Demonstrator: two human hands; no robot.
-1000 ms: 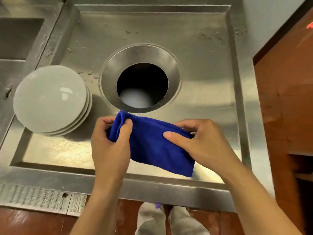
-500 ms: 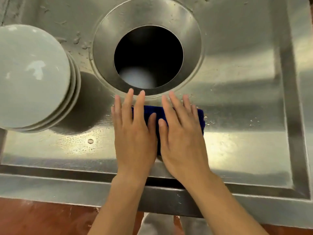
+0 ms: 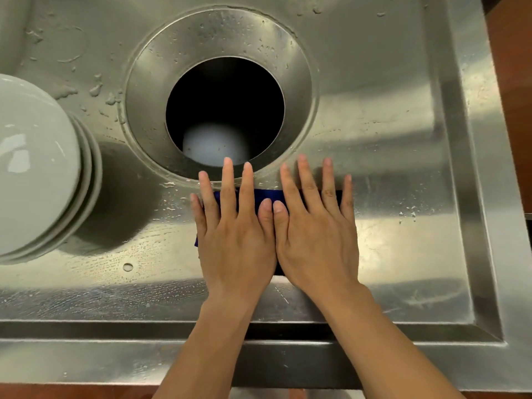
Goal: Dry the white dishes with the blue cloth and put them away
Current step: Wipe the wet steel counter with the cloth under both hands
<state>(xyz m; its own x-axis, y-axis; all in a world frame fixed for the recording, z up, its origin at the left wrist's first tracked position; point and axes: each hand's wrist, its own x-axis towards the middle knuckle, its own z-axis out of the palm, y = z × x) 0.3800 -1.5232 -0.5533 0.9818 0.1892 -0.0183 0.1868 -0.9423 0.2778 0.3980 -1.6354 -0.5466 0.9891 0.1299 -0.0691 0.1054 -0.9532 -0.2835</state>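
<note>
The blue cloth (image 3: 267, 194) lies folded flat on the wet steel counter (image 3: 403, 174), just in front of the round opening. My left hand (image 3: 234, 231) and my right hand (image 3: 315, 231) press down on it side by side, fingers straight and thumbs touching, so only a strip of cloth shows between and beyond the fingers. A stack of white dishes (image 3: 37, 168), turned upside down, sits on the counter at the left, apart from both hands.
A large round hole (image 3: 224, 110) with a sloped steel rim opens in the counter's middle; something pale shows deep inside. Water drops lie around the rim. The counter's raised lip (image 3: 259, 329) runs along the front, and a brown wooden surface (image 3: 515, 110) stands at the right.
A second ago both hands held the cloth in the air. They laid it on the counter and now press it flat; since half a second ago the fingers have reached slightly further forward.
</note>
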